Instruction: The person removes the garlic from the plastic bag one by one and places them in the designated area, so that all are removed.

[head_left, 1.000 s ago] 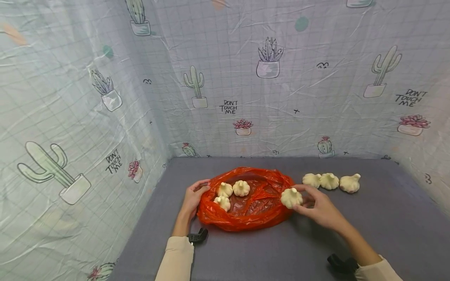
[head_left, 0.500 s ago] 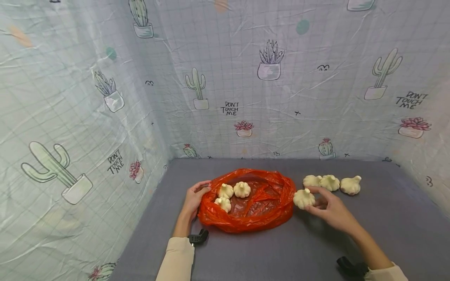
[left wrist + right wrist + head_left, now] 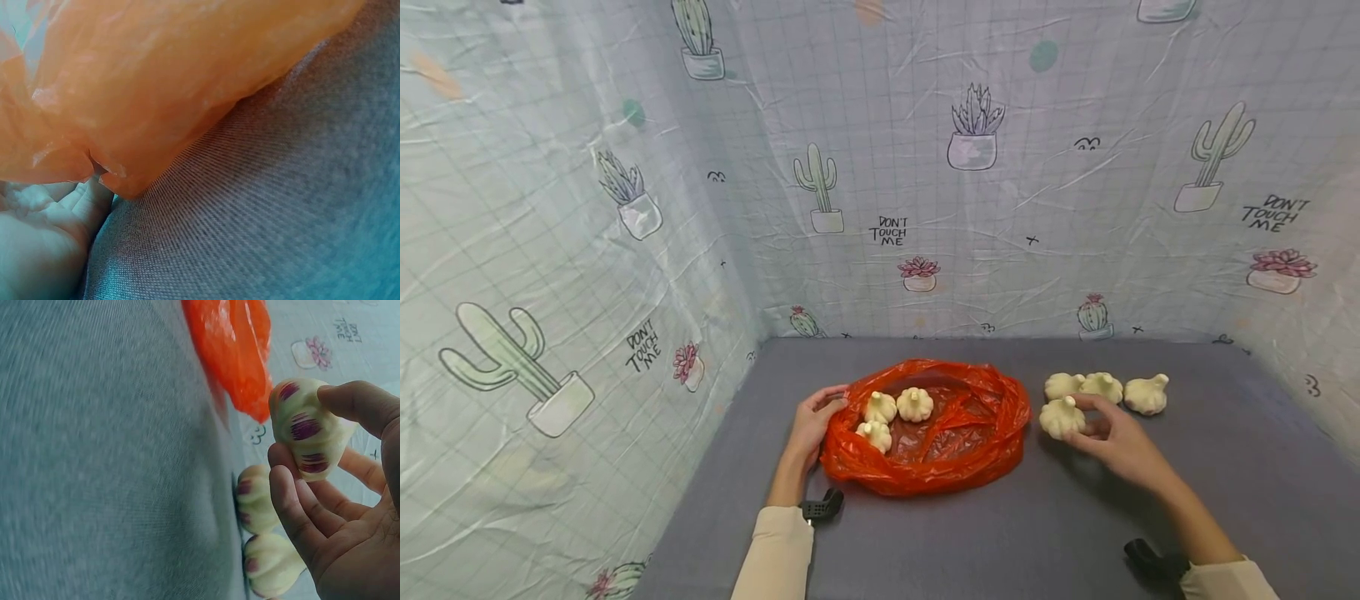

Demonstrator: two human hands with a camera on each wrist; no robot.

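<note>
Right hand (image 3: 1116, 447) pinches one pale garlic bulb (image 3: 1062, 418) between thumb and fingers, just beside the right rim of a red plastic bag (image 3: 917, 481); bulb and bag are apart. Some fingertips are hidden behind the bulb in the head view; the right wrist view shows thumb and fingers on opposite sides, with purple streaks on the bulb's skin.

Left hand (image 3: 808, 427) touches the bag's left rim. Plastic covers its fingertips in the left wrist view, so cannot tell whether it pinches the rim or only rests against it.

Inside the bag, at its left: three bulbs (image 3: 915, 405), stems up; the front one is partly covered by the rim. Folds obscure part of the bag's floor.

On the grey desk (image 3: 970, 542), right of the bag: a row of three more bulbs (image 3: 1146, 394), the left two's lower edges partly masked by the held bulb and fingers. Both sleeves (image 3: 775, 550) are cut off by the frame's bottom edge.
</note>
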